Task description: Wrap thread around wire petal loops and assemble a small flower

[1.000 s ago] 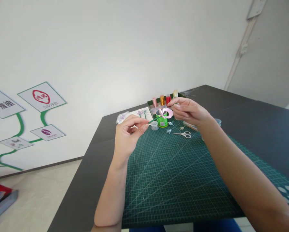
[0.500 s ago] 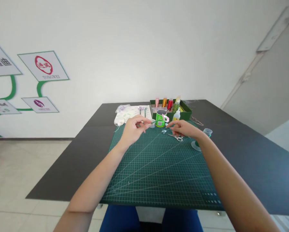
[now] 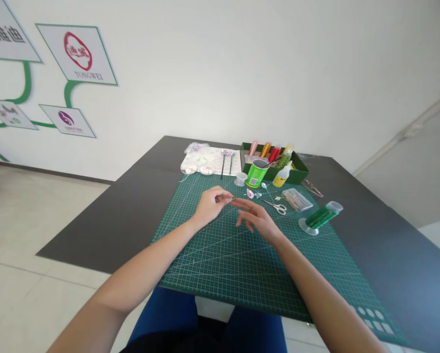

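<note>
Both forearms [image 3: 157, 255] are cut off below. The right hand [image 3: 257, 219] is held with fingers loosely spread; whether the thin green stem [image 3: 233, 198] is touched cannot be told. That stem is pinched by the left hand [image 3: 211, 205], mostly hidden by its fingertips. Just beyond, a pink flower [image 3: 249, 194] is seen, any join obscured. Farther back, the spools [image 3: 274, 154] are partly hidden inside the green box [image 3: 299, 175].

A thin green stem [image 3: 233, 198] sits pinched in the left grip [image 3: 210, 204]; a small pink flower [image 3: 249, 193] shows just beyond.
</note>
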{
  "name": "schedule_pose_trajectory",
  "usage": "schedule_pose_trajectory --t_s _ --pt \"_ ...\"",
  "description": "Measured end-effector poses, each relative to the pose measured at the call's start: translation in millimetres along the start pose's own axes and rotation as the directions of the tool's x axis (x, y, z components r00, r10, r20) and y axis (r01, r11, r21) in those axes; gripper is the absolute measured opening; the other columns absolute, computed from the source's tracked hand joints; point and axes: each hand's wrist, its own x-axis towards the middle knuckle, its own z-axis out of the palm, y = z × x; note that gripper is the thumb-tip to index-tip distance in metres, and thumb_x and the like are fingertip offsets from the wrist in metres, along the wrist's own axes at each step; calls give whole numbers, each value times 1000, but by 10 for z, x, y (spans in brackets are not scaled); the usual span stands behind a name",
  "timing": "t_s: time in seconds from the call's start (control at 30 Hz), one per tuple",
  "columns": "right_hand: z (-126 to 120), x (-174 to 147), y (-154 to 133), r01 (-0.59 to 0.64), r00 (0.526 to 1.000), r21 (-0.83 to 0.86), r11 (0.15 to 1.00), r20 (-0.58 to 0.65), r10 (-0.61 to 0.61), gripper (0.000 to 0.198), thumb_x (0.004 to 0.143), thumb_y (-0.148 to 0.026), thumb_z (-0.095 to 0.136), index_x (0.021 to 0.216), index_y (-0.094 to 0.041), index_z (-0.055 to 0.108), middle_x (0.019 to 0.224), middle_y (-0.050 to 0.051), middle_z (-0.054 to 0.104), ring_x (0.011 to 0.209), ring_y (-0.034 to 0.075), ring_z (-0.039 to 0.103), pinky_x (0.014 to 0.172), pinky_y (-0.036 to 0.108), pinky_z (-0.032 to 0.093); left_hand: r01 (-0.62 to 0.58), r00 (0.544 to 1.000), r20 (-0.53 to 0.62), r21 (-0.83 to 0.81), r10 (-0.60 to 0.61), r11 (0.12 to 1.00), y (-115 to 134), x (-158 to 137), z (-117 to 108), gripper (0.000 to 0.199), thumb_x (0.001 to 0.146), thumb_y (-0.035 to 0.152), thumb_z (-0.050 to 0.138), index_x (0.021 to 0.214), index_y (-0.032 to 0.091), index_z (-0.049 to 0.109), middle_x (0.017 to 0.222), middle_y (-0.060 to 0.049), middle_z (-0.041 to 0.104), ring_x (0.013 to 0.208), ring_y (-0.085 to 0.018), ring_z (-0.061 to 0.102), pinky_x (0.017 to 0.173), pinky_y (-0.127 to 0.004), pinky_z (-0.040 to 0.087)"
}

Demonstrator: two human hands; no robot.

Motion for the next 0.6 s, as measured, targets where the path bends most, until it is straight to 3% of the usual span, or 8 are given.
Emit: schedule_pose_trajectory --t_s 0.1,0.2,0.37,0.5,0.6 --pt "6 -46 15 -43 998 105 993 52 38 57 90 -45 71 140 -19 62 127 20 73 75 21 75 44 23 46 -2 1000 -15 1 2 1000 -57 -22 -11 7 87 13 72 88 17 78 85 -3 70 67 -12 60 70 -28 51" --pt "15 -49 26 -74 996 160 984 60 65 59 90 -46 72 139 -16 61 105 17 79 73 20 74 50 25 52 -2 1000 -15 3 2 1000 -93 -18 -6 7 87 12 73 88 17 78 86 -2 70 68 -12 61 70 -28 51" --pt "53 -37 68 -84 995 135 987 58 77 64 87 -50 75 138 -13 61 94 12 78 62 17 70 44 24 45 -27 1000 4 20 27 999 -122 -24 22 5 88 14 74 89 17 78 86 -2 70 69 -11 61 69 -28 51" --pt "63 -68 8 -59 998 21 998 -8 59 62 90 -51 70 136 -9 63 57 -4 61 42 10 51 39 22 35 -59 998 16 41 59 997 -94 -50 38 5 90 18 73 91 18 78 87 -3 70 69 -12 62 68 -28 52" --pt "57 -111 -77 6 1000 -132 991 -28 -10 53 95 -47 63 131 -8 66 48 -8 50 39 9 41 41 23 32 -84 996 13 63 84 994 -54 -69 49 6 92 17 72 92 18 77 88 -3 71 69 -12 62 68 -28 52"
